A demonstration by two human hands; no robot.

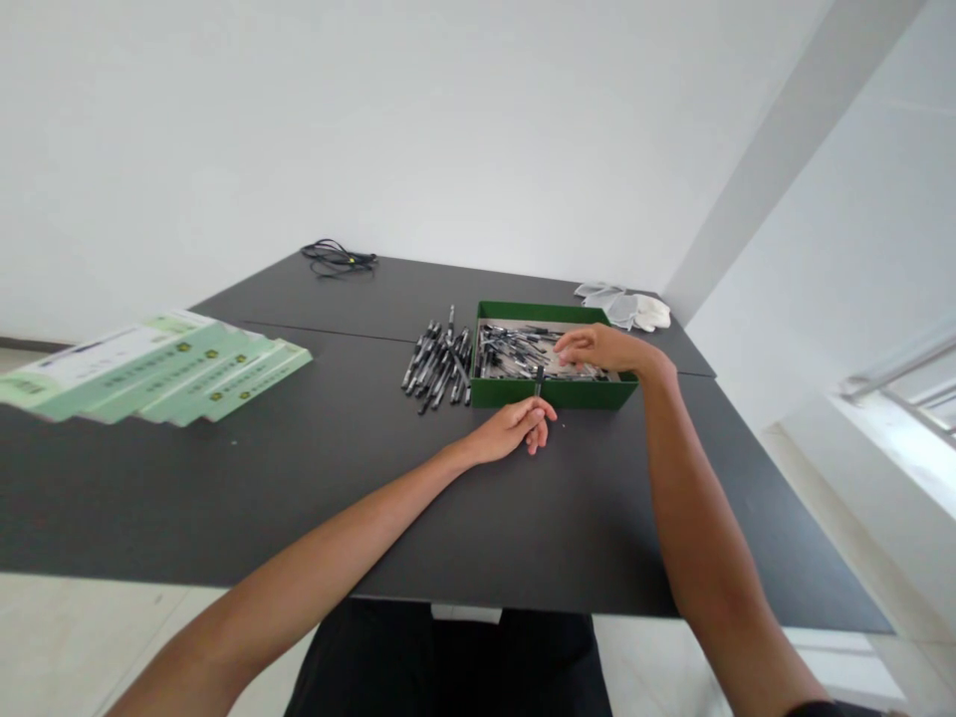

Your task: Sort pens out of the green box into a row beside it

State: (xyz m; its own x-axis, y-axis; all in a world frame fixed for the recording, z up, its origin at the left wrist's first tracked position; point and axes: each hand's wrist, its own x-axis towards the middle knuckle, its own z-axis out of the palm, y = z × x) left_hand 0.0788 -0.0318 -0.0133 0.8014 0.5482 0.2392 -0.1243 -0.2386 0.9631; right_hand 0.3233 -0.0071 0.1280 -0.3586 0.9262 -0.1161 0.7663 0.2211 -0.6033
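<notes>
My left hand (523,423) rests on the table just in front of the box, its fingers closed on a pen (539,378) whose dark end points up against the box's near wall. Over the right half of the green box (553,395) hovers my right hand (594,346), fingers pointing left and slightly apart, with nothing visible in them. Inside the box lie many loose black-and-clear pens (512,344), in mixed directions. To the left of the box is a heap of similar pens (437,368), mostly lying lengthwise away from me.
Green-and-white printed cardboard packs (201,368) lie overlapped on the left of the dark table (358,438). A coiled black cable (336,257) sits at the back left. White gloves (634,309) lie behind the box at the right, near the wall.
</notes>
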